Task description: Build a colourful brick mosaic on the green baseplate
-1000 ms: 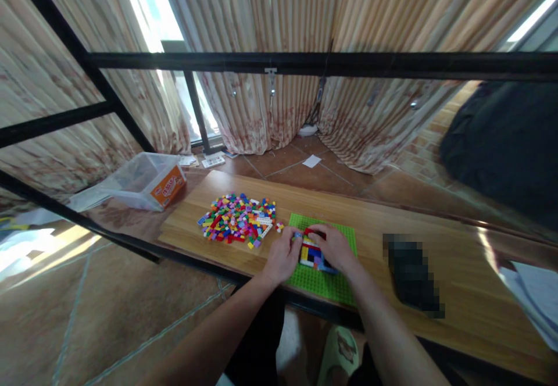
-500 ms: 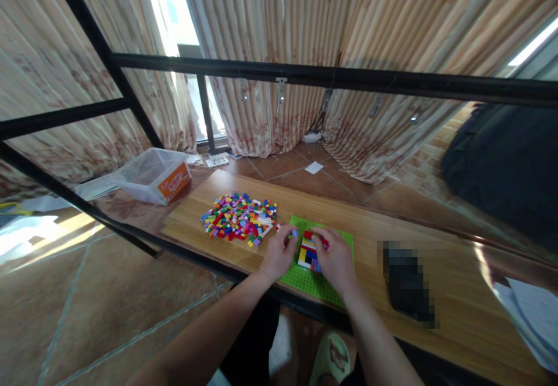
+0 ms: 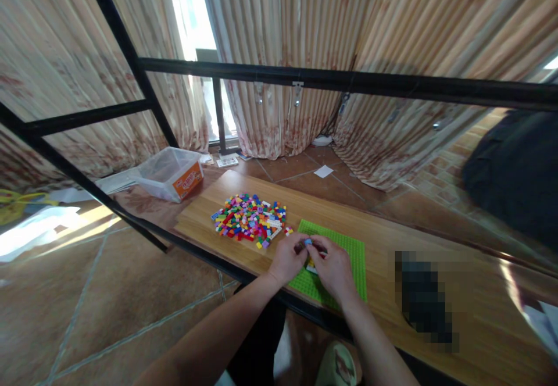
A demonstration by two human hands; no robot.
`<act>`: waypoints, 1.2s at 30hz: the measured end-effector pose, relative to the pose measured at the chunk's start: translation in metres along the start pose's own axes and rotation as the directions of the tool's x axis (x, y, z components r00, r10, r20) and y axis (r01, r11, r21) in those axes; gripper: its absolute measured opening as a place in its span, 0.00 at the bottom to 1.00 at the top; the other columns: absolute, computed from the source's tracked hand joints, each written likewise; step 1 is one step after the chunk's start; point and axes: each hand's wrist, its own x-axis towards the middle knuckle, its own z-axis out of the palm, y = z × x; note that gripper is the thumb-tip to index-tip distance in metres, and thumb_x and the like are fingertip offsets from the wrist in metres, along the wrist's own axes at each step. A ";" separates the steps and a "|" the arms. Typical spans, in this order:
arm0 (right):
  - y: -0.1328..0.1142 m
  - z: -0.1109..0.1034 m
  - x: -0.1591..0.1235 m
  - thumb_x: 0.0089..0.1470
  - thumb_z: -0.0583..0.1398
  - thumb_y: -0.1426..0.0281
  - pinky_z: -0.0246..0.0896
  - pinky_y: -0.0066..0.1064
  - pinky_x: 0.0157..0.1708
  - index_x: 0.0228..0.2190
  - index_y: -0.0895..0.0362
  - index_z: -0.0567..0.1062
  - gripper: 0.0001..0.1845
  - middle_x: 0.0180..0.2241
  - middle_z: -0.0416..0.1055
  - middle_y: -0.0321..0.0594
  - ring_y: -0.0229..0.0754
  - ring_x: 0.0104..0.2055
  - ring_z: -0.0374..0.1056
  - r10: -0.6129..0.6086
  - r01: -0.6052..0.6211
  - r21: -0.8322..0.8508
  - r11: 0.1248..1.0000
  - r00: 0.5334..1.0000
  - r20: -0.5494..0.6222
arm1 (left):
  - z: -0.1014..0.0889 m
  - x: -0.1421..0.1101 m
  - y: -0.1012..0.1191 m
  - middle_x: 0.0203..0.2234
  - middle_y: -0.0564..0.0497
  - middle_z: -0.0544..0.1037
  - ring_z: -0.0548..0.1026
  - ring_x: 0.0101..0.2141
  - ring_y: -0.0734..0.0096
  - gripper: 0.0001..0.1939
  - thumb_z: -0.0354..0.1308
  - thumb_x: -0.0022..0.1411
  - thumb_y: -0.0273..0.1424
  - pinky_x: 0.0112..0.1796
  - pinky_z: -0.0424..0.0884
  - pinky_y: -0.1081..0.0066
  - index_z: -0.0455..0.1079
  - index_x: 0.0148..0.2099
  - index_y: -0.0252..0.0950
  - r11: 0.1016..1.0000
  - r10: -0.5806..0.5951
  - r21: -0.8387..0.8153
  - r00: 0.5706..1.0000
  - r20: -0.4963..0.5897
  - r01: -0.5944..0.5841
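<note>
Both hands come together over a green baseplate (image 3: 358, 258). Between the fingertips of my left hand (image 3: 288, 259) is a small light-blue brick (image 3: 308, 241). My right hand (image 3: 335, 265) has its thumb and fingers closed at the same brick from the other side. Below them, a small build of coloured bricks (image 3: 311, 265) on the plate shows only in a narrow patch, mostly covered by my right hand. Just left of the plate lies a spread pile of mixed coloured bricks (image 3: 250, 218), with a few loose ones near my left fingers.
A clear plastic bin with an orange label (image 3: 170, 174) stands beyond the left end of the wooden table (image 3: 383, 240). A blurred-out dark object (image 3: 425, 299) lies to the right. Black metal bars (image 3: 261, 73) cross in front of the curtains, and papers (image 3: 544, 322) lie far right.
My left hand has brought the blue brick rightward, over the build. My right fingers have moved from the build to meet at that brick. The whole view has shifted slightly.
</note>
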 end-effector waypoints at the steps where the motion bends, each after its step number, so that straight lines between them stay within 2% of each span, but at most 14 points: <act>1: -0.001 0.000 0.000 0.56 0.56 0.62 0.66 0.37 0.42 0.38 0.53 0.77 0.13 0.38 0.78 0.40 0.44 0.39 0.73 0.018 -0.018 0.019 1.000 1.000 -0.005 | 0.000 0.000 0.001 0.32 0.50 0.77 0.72 0.31 0.72 0.12 0.54 0.56 0.21 0.35 0.70 0.72 0.73 0.41 0.35 1.000 0.002 0.000 1.000 0.002 -0.002; 7: -0.002 0.001 -0.002 0.56 0.54 0.63 0.67 0.37 0.41 0.38 0.54 0.77 0.14 0.37 0.78 0.41 0.45 0.39 0.73 0.041 -0.040 0.062 0.997 0.999 -0.017 | 0.001 -0.001 0.000 0.32 0.50 0.77 0.73 0.31 0.72 0.10 0.55 0.57 0.24 0.35 0.70 0.73 0.74 0.41 0.35 1.000 0.017 -0.024 1.000 0.015 -0.017; 17: 0.006 -0.002 -0.003 0.56 0.54 0.62 0.66 0.39 0.46 0.40 0.53 0.78 0.16 0.42 0.77 0.41 0.44 0.44 0.73 -0.005 0.009 0.152 0.988 1.000 -0.026 | 0.000 -0.001 0.001 0.32 0.50 0.77 0.73 0.33 0.71 0.11 0.55 0.58 0.25 0.36 0.70 0.72 0.73 0.43 0.35 1.000 0.019 -0.016 0.999 0.028 -0.019; 22: 0.007 -0.005 -0.003 0.57 0.54 0.64 0.65 0.41 0.48 0.43 0.52 0.77 0.16 0.44 0.76 0.42 0.45 0.45 0.72 -0.046 0.044 0.104 0.994 0.999 0.020 | 0.000 -0.001 0.002 0.31 0.50 0.77 0.73 0.33 0.69 0.10 0.54 0.59 0.25 0.37 0.70 0.71 0.74 0.42 0.35 1.000 0.027 -0.010 0.999 0.043 -0.026; 28: 0.011 -0.004 -0.002 0.57 0.54 0.64 0.66 0.41 0.46 0.42 0.52 0.76 0.15 0.43 0.76 0.42 0.46 0.44 0.72 -0.035 0.032 0.065 0.997 0.998 0.049 | 0.000 -0.001 0.000 0.32 0.51 0.77 0.73 0.33 0.70 0.12 0.54 0.57 0.23 0.36 0.70 0.72 0.73 0.43 0.36 1.000 0.021 0.018 0.999 0.045 -0.022; 36: 0.010 -0.004 -0.003 0.57 0.53 0.64 0.66 0.41 0.46 0.43 0.52 0.75 0.16 0.43 0.77 0.41 0.46 0.45 0.73 -0.040 0.041 -0.016 0.999 0.999 0.034 | -0.002 -0.001 0.002 0.31 0.51 0.76 0.72 0.32 0.71 0.11 0.54 0.57 0.23 0.36 0.69 0.72 0.73 0.42 0.35 0.999 0.026 0.023 0.998 0.060 -0.027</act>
